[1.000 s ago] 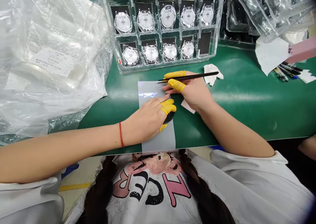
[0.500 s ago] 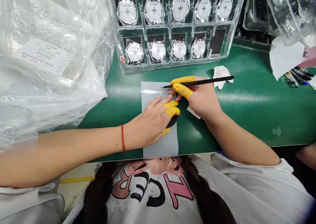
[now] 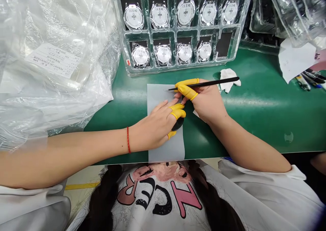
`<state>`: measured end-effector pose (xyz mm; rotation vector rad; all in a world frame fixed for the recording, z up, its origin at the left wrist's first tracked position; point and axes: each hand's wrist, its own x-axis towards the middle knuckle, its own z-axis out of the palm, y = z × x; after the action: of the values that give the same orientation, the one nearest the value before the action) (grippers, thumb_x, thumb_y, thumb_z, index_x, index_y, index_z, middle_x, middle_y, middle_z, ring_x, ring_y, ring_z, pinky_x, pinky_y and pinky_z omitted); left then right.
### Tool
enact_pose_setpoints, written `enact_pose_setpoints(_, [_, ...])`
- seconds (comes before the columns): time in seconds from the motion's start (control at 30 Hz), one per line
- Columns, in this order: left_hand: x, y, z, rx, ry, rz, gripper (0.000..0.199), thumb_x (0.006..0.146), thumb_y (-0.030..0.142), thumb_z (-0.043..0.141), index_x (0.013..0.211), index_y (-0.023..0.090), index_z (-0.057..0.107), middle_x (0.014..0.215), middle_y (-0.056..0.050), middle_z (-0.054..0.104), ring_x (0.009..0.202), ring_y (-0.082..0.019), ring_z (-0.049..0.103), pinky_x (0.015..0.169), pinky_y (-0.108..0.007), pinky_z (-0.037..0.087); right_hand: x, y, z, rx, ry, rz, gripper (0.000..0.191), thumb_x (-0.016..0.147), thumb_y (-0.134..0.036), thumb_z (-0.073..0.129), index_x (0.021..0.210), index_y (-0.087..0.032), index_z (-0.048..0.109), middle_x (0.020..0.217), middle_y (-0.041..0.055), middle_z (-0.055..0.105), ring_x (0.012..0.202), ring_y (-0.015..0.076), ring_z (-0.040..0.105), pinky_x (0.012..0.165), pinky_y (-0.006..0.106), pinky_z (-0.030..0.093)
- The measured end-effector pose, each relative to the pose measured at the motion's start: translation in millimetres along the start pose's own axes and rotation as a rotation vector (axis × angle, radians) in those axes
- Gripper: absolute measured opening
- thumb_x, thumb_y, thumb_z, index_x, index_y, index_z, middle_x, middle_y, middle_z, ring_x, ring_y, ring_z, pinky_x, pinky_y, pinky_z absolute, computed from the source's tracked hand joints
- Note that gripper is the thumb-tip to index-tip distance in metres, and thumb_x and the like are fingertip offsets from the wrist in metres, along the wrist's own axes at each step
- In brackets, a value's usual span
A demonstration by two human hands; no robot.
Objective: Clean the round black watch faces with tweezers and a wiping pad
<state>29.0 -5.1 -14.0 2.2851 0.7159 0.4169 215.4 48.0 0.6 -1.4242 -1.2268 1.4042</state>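
Observation:
My left hand (image 3: 155,127) lies over a pale grey translucent sheet (image 3: 165,153), its thumb and yellow-cotted fingers closed on a round black disc (image 3: 179,124), about as wide as a watch. Most of the disc is hidden under the fingers. In my right hand (image 3: 203,98), also with yellow finger cots, black tweezers (image 3: 216,82) are pinched between thumb and forefinger. Their thin silver tip points left above the sheet's upper part, apart from the disc. The lower fingers of my right hand come close to my left fingertips.
Behind the hands, a clear plastic tray (image 3: 163,69) holds several silver watches (image 3: 163,54), backs up. Plastic bags with a label (image 3: 54,59) fill the left. A crumpled white tissue (image 3: 228,83) is right of the tray's front; pens (image 3: 304,82) and more clear trays (image 3: 292,14) are farther right.
The view has shifted slightly. Both hands keep almost the same pose, still holding the disc and the tweezers; the bright glare on the sheet is gone.

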Motion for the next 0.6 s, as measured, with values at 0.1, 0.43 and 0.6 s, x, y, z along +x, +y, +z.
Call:
enact_pose_setpoints(0.1, [2,2,-2.8,-0.001,-0.038,-0.033,0.035,0.094,0.013,0.053,0.128,0.008,0.045,0.148,-0.026,0.049,0.156,-0.036,0.024,0.128,-0.060,0.026,-6,-10,-2,0.069,-0.015,0.047,0.037,0.064,-0.052,0.089,0.077,-0.020,0.074,0.071,0.0010,0.072,0.062,0.0111,0.066,0.046,0.020,0.046])
enact_pose_setpoints(0.43, [-4,2,-33.4,-0.194,-0.041,-0.148,0.038,0.089,0.011,0.057,0.126,0.017,0.051,0.122,-0.010,0.067,0.111,-0.024,0.067,0.106,-0.047,0.052,-60,-54,-16,0.233,-0.122,-0.108,0.014,0.077,-0.041,0.084,0.079,-0.028,0.081,0.058,-0.0016,0.067,0.052,0.0102,0.060,0.042,0.022,0.041])
enact_pose_setpoints(0.6, [-13,2,-33.0,-0.493,0.428,-0.265,0.044,0.084,0.017,0.071,0.123,0.020,0.050,0.110,-0.003,0.066,0.091,-0.012,0.068,0.086,-0.026,0.057,-70,-53,-12,0.290,-0.215,-0.087,0.006,0.078,-0.034,0.083,0.078,-0.029,0.081,0.060,-0.0022,0.069,0.051,0.0078,0.061,0.043,0.018,0.044])
